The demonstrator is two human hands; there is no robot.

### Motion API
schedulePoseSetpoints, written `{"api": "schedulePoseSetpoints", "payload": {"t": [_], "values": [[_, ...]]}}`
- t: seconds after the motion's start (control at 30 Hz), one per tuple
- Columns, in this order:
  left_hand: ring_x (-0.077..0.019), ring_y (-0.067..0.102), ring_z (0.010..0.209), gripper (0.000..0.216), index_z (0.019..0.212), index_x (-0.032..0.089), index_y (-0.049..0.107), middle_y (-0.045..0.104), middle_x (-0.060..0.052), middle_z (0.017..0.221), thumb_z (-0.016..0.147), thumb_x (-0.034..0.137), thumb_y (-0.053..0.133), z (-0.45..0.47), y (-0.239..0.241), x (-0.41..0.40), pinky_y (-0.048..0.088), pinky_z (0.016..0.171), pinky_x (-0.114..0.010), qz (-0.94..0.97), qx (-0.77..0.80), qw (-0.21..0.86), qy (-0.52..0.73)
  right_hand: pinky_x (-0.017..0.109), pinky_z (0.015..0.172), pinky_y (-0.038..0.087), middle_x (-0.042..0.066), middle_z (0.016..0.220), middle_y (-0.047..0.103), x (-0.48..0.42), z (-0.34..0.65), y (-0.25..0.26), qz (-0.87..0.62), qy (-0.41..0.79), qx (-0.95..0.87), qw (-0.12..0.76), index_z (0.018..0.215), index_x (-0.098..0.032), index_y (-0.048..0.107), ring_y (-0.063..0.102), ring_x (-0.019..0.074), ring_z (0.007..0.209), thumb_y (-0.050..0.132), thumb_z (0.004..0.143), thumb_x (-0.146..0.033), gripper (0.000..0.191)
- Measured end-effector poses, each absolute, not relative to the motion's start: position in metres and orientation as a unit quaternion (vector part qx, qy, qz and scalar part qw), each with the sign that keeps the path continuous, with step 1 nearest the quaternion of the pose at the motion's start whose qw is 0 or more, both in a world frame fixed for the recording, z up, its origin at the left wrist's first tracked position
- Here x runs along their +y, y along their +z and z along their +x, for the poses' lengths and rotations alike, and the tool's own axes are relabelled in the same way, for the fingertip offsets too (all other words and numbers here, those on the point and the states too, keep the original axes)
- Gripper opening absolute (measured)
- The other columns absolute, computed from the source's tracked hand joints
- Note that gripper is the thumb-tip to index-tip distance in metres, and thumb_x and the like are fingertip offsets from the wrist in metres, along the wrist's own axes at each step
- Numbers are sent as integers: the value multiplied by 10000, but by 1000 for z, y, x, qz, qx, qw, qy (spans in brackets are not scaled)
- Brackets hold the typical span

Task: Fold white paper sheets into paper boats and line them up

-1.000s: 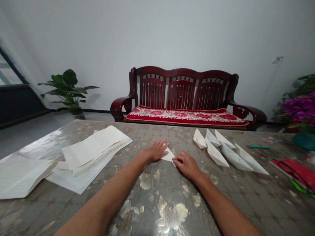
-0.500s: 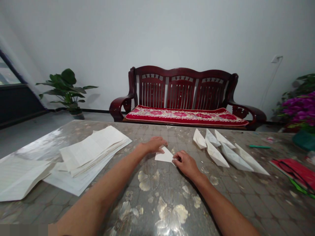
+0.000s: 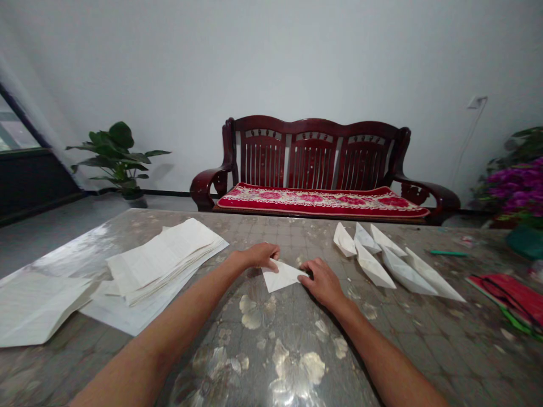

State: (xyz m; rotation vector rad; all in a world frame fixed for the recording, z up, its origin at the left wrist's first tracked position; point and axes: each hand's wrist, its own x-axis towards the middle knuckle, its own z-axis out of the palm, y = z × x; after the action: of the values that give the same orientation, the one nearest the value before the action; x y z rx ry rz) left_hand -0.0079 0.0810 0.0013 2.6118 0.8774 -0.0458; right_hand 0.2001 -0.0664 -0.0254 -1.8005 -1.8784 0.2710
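Note:
Between my hands, low over the patterned table, is a small piece of folded white paper (image 3: pixel 280 278), roughly triangular. My left hand (image 3: pixel 263 257) grips its left upper edge, the thumb lying on the near face and the fingers curled behind. At the right corner, my right hand (image 3: pixel 319 277) pinches the paper between thumb and bent fingers. Several folded paper boats (image 3: pixel 373 264) stand in a group to the right of my right hand. Off to the left lies a stack of white paper sheets (image 3: pixel 165 257).
A loose paper sheet (image 3: pixel 40 308) lies at the table's left. On the right are a green pen (image 3: pixel 448 253) and a red item (image 3: pixel 509 291) with a dark strap or cord. Beyond the table (image 3: pixel 292 333) stands a wooden bench (image 3: pixel 311 152) with a red cushion.
The folded paper has turned, with one corner now pointing towards me. My left hand has shifted slightly left and closed more on its edge. The boats and the stack stay put.

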Motion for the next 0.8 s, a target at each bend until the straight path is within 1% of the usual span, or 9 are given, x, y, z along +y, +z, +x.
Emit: {"api": "schedulePoseSetpoints", "payload": {"t": [0.07,0.13,0.23,0.33,0.4,0.47,0.57,0.7,0.8], "values": [[-126,481,657,297,777,199,531,546,62,703,708,365,768,-10,5,75,272,557,-222,922,319,221,13,277,791,381,24,927,616,-64,202,-29,-661,101,-689,279,933,-229,684,556,186,911,651,811,-278,135],[-125,484,668,233,773,202,526,548,59,713,757,340,713,-11,8,67,293,581,-223,919,323,211,77,281,771,395,18,881,628,-62,205,-33,-657,109,-673,321,879,-227,683,562,188,876,640,813,-288,99],[-149,524,757,141,788,207,541,588,31,763,826,296,644,-8,12,53,360,717,-251,921,313,134,188,281,726,420,15,808,636,-59,210,-36,-635,86,-629,439,795,-217,650,572,183,801,601,838,-294,101],[-182,542,834,104,797,213,561,618,-10,795,886,265,576,-2,11,41,378,837,-304,923,284,37,258,302,770,428,26,807,656,-64,213,-32,-577,-28,-631,518,776,-220,637,578,186,814,590,871,-283,124],[-194,548,857,98,808,216,575,633,-28,816,897,215,534,3,7,36,386,877,-325,919,279,-1,277,318,806,406,30,827,680,-69,213,-27,-536,-105,-673,498,797,-227,653,578,188,839,600,882,-240,102],[-200,560,880,101,833,218,594,650,-36,840,876,158,524,7,0,33,385,936,-348,919,284,-14,274,329,807,376,26,850,701,-75,212,-21,-500,-158,-724,448,831,-238,672,573,192,866,600,879,-174,107],[-199,595,909,147,886,221,625,680,-34,872,851,117,526,12,-10,32,359,1029,-382,931,290,10,222,340,791,350,21,857,710,-79,209,-16,-474,-194,-775,371,860,-246,687,554,200,878,604,873,-123,149],[-206,614,1070,241,1032,236,646,713,-29,1069,839,136,543,12,-15,27,323,1098,-404,936,290,90,176,343,779,342,21,813,694,-76,207,-18,-476,-174,-814,286,864,-261,712,539,209,882,646,879,-159,122],[-233,586,1177,313,1131,243,627,682,-39,1211,818,227,617,6,-12,15,263,1155,-440,937,274,145,161,334,774,356,23,839,701,-73,206,-22,-463,-117,-839,262,882,-269,727,549,204,887,665,880,-190,100]]}}
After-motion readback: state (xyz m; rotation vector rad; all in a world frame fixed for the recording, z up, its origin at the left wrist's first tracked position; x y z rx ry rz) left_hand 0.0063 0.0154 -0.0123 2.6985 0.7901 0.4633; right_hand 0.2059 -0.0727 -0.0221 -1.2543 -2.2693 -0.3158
